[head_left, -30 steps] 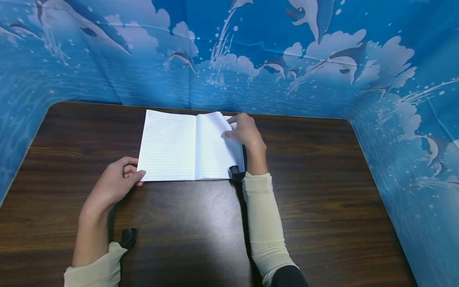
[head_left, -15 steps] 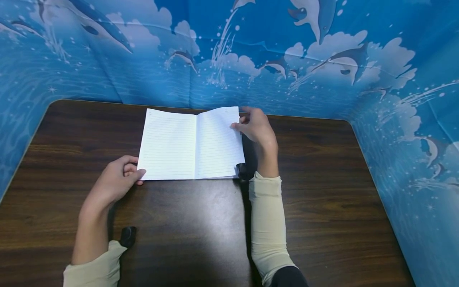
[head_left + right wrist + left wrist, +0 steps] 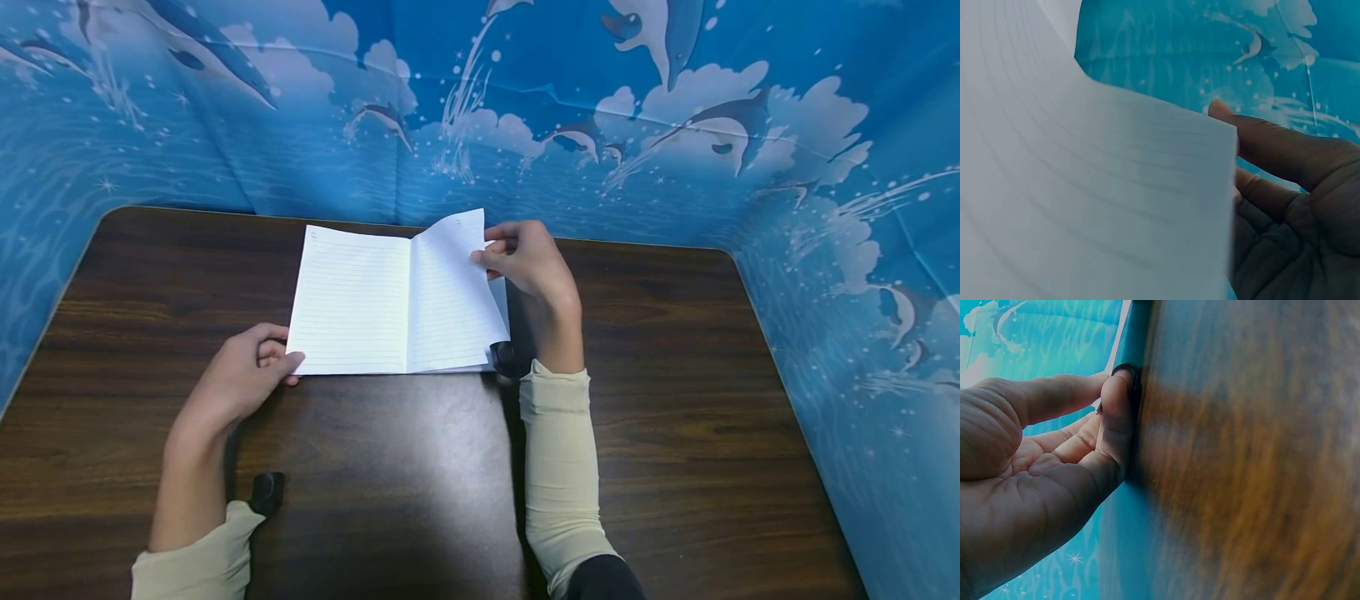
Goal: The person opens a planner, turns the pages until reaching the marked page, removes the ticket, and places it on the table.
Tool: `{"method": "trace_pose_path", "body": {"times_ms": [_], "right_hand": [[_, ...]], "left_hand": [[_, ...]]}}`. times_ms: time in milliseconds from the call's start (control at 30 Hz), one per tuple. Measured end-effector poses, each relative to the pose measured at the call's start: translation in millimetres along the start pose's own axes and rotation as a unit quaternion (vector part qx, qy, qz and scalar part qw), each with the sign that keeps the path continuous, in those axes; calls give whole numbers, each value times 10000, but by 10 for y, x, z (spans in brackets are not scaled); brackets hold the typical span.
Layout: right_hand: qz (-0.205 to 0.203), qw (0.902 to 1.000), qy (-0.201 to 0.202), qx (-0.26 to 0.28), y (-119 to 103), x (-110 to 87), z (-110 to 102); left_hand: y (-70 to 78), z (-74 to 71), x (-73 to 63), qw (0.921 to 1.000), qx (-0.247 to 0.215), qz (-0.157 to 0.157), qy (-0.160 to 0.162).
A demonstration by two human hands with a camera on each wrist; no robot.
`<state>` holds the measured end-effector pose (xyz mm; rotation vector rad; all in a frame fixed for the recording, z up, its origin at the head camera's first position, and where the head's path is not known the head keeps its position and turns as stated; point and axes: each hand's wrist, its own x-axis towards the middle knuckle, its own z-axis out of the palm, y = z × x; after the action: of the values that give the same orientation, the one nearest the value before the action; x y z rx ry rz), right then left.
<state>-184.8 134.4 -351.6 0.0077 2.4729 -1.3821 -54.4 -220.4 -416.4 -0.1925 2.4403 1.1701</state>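
Left hand [image 3: 243,379]: thumb above, fingers below, pinching the lower left corner of the notebook [image 3: 348,308]. Right hand [image 3: 536,262]: fingers partly bent, meeting the outer edge of a page [image 3: 450,287]; the page hides some fingertips in the right wrist view, so whether they pinch it cannot be told. The notebook lies open near the table's far edge, its ruled right page raised and curved. Pale sleeves [image 3: 561,467] cover both forearms. Beneath, dark wood table [image 3: 675,400]; behind, blue dolphin-printed cloth [image 3: 300,167].
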Motion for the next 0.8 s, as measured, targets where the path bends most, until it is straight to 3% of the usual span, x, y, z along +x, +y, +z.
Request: {"method": "trace_pose_path", "body": {"times_ms": [400,800], "right_hand": [[-206,9991,-26,359,-118,-7,177],[-439,9984,-55,-354,-295,58,390]], "left_hand": [[-41,7,-8,10000,-60,-5,8],[-42,-22,13,9998,-191,53,-21]]}}
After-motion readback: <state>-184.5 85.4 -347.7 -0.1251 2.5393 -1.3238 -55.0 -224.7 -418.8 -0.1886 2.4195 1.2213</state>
